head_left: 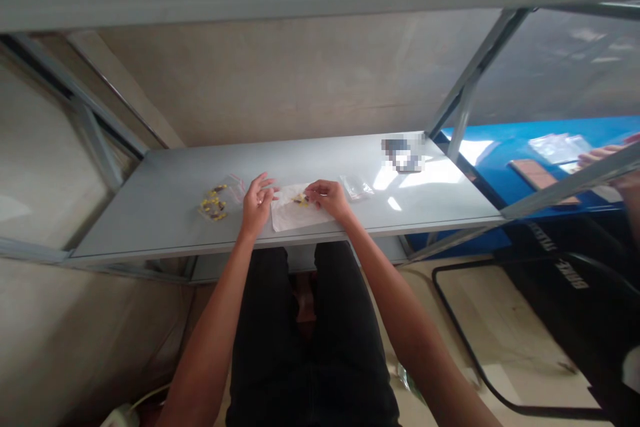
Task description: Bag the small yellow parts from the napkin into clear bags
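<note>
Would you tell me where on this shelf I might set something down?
Bare shelf lies left of the yellow pieces and right of the plastic bag. Crowding is around the paper, between the left hand and right hand.

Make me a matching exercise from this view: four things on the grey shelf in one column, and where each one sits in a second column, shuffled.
Things:
1. White paper sheet
2. Heap of yellow and dark pieces
3. Small clear plastic bag
4. Pixelated object

Places:
A. Near the back edge of the grey shelf
B. Between the left hand and the right hand
C. Right of the right hand
D. Left of the left hand

Pairs: 1-B, 2-D, 3-C, 4-A
</note>
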Available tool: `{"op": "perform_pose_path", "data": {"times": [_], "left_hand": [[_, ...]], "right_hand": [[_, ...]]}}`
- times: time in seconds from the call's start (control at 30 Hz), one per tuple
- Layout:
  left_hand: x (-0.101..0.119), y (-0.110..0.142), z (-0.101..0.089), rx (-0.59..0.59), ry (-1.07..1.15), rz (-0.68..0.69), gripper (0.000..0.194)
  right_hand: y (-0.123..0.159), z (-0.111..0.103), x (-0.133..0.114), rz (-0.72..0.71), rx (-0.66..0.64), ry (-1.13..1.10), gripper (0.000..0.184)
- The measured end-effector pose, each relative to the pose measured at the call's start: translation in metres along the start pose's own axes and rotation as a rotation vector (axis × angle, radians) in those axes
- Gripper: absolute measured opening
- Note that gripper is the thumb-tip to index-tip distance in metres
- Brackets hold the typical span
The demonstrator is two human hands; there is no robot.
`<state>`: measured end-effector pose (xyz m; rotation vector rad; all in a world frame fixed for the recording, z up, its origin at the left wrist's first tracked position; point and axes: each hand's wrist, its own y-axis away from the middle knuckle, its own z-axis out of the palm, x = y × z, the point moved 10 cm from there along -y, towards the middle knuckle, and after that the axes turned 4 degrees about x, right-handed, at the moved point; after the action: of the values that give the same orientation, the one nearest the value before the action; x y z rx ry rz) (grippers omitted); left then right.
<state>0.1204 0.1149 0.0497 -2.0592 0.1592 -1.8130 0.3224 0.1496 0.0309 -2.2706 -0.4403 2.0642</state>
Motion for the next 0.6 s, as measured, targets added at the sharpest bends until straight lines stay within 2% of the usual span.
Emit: {"op": "perform_pose_path", "data": {"times": [0.07,0.13,0.2,0.3,0.43,0.5,0.6], "left_hand": [[0.002,0.005,-0.003,-0.007,-0.062,0.006,0.048],[0.009,0.008,-0.013,-0.001,-0.223,0.069,0.035],[0.017,0.010,-0.029,0.013,-0.444,0.158,0.024],[0.020,0.010,-0.059,0.095,-0.663,0.220,0.026],[0.007,0.013,-0.088,0.239,-0.739,0.146,0.029],[0.000,0.014,-0.093,0.279,-0.738,0.105,0.025],[-0.003,0.016,-0.095,0.307,-0.725,0.113,0.018]], "right_hand": [[0.002,-0.004,-0.006,0.006,0.029,-0.046,0.038],[0.005,-0.018,-0.014,0.000,0.102,-0.090,0.038],[0.011,-0.042,-0.021,-0.007,0.205,-0.117,0.036],[0.023,-0.082,-0.025,0.005,0.336,-0.093,0.032],[0.038,-0.124,-0.017,0.036,0.483,0.004,0.027],[0.044,-0.134,-0.010,0.044,0.526,0.063,0.027],[0.052,-0.143,-0.009,0.007,0.568,0.262,0.031]]}}
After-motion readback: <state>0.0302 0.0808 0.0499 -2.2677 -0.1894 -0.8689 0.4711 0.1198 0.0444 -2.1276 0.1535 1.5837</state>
